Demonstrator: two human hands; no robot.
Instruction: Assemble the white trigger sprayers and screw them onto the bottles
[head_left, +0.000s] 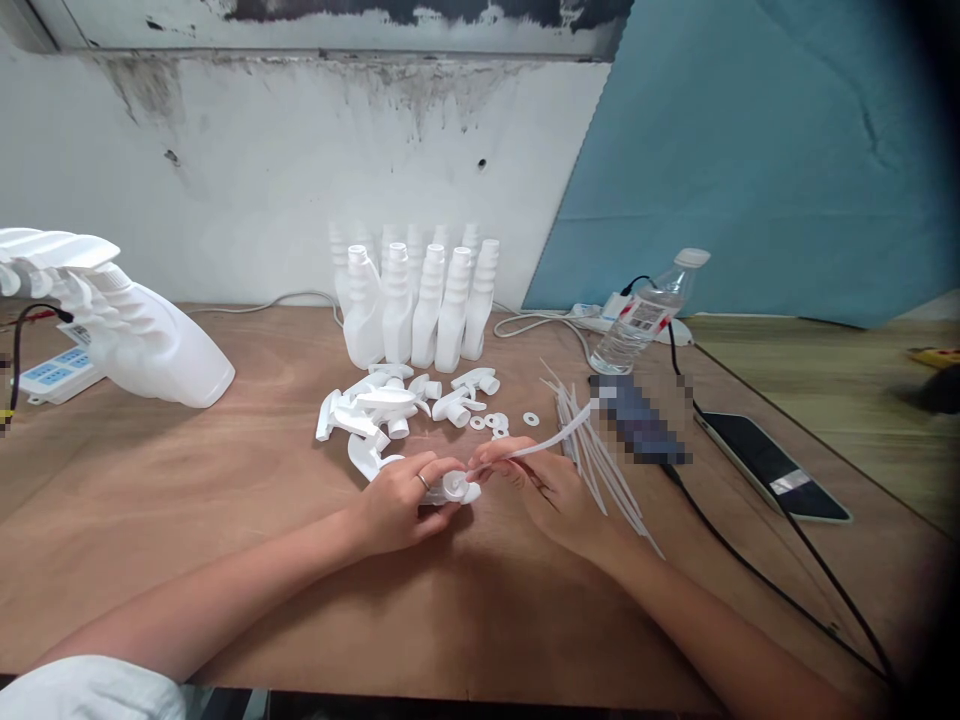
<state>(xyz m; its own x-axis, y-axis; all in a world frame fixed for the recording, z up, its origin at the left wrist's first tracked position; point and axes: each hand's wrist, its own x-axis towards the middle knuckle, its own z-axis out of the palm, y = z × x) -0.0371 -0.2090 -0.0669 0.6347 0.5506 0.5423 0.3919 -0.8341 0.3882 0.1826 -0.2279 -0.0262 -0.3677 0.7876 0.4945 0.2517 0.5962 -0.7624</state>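
My left hand is closed around a white spray trigger head, whose round threaded opening faces up toward me. Between the fingertips of my right hand is a thin white dip tube, its near end at the opening of the head. Whether the tube is inside the opening I cannot tell. Just beyond my hands lies a pile of white trigger heads. Several flat white washers are scattered right of the pile. More loose tubes lie beside my right hand.
White bottles stand upright against the wall, and others appear at the left. At the right are a clear water bottle, a phone, a blurred dark object and black cables. A power strip lies at far left.
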